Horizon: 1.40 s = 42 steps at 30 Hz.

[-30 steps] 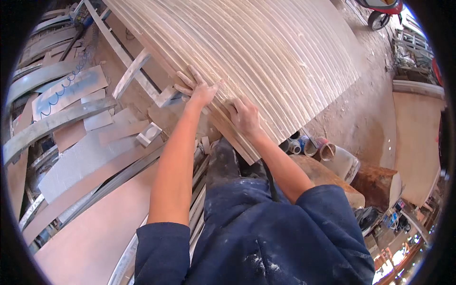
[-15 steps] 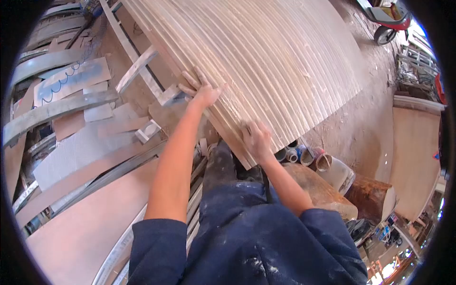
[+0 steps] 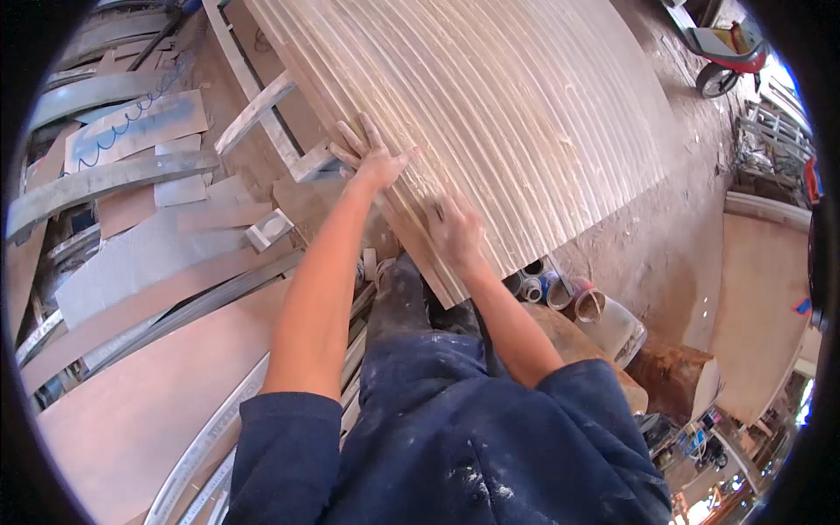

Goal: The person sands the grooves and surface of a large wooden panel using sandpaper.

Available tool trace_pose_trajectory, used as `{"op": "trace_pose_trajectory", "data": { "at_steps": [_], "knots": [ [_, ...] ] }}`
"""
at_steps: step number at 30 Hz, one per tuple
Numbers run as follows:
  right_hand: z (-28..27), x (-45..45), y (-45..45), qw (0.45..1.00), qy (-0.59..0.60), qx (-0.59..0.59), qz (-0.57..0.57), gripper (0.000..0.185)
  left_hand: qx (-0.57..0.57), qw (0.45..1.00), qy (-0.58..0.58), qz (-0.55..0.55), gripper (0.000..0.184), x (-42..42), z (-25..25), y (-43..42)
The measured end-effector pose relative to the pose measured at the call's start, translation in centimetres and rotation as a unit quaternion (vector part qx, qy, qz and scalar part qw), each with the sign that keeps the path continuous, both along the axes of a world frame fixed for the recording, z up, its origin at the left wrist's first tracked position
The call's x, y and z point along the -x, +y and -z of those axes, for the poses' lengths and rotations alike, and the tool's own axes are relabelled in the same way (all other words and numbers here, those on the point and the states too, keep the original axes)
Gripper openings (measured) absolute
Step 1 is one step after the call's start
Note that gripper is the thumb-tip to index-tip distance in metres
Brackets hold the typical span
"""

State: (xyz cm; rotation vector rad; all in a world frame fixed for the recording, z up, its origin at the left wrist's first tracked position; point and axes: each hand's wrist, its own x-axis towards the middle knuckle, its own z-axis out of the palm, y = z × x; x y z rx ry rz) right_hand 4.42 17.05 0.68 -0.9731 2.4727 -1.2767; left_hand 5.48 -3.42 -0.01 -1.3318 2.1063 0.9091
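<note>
A large ribbed, dusty wooden panel (image 3: pixel 490 114) stretches away in front of me. My left hand (image 3: pixel 374 164) lies on its left edge with the fingers spread. Closer to me, my right hand (image 3: pixel 457 232) presses on the grooves near the panel's near corner. Its fingers are curled under and slightly blurred; whatever they may hold is hidden. Pale dust coats both hands and the ribs around them.
A whitish frame (image 3: pixel 262 114) stands left of the panel. Boards and curved strips (image 3: pixel 114 188) are stacked on the left. Cans (image 3: pixel 560 290) and a wooden block (image 3: pixel 669 376) sit at right. A wheeled red-and-grey machine (image 3: pixel 726 52) stands at far right.
My right hand has slid a little up and left along the grooves, away from the near corner. My left hand stays spread on the panel's edge.
</note>
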Motion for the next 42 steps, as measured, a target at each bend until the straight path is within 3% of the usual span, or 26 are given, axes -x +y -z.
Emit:
{"op": "trace_pose_trajectory", "data": {
  "at_steps": [2,8,12,17,19,21,24,28,33,36,37,42],
  "knots": [
    [0.4,-1.5,3.3,0.999,-0.032,0.021,0.005,0.012,0.009,1.0,0.01,-0.005,0.142,0.7,0.1,-0.6],
    [1.5,0.1,-1.1,0.999,0.023,-0.029,-0.008,0.012,0.008,1.0,0.014,0.005,0.14,-0.1,-0.2,-0.3],
    [0.9,-1.9,3.9,1.0,0.013,0.017,0.001,0.017,0.011,1.0,0.008,0.001,0.14,0.5,0.6,-0.9],
    [1.3,-0.2,-0.8,0.999,0.025,-0.025,-0.005,0.015,0.023,0.998,0.052,0.002,0.145,-0.7,1.4,-0.5],
    [1.1,-1.9,2.2,1.0,0.002,-0.026,0.009,0.015,0.023,0.997,0.075,0.016,0.146,-0.6,1.7,-0.7],
    [0.9,-2.1,3.5,1.0,-0.013,-0.024,0.014,0.014,0.034,0.999,0.019,0.011,0.146,0.0,1.7,-0.9],
    [1.1,-2.6,3.2,0.999,0.0,0.002,0.033,0.013,0.001,0.999,0.033,-0.002,0.147,0.0,0.5,-0.8],
    [2.6,-1.0,0.6,0.997,0.027,-0.077,0.005,0.014,0.031,0.997,0.077,0.005,0.146,-0.7,1.8,-0.3],
    [0.8,-2.5,3.9,0.999,0.0,0.01,0.03,0.015,0.017,0.999,0.038,-0.003,0.141,-0.2,1.1,-0.7],
    [2.4,0.0,-1.4,0.999,0.017,-0.048,-0.001,0.016,0.033,0.997,0.062,-0.01,0.139,-0.5,1.4,-0.2],
    [2.4,0.2,-1.9,1.0,0.025,-0.008,0.005,0.013,0.032,0.998,0.061,-0.007,0.139,-0.8,1.6,0.0],
    [0.7,-2.1,4.2,1.0,-0.007,-0.004,0.027,0.013,0.045,0.997,0.064,-0.005,0.131,-0.5,1.4,0.2]
  ]
}}
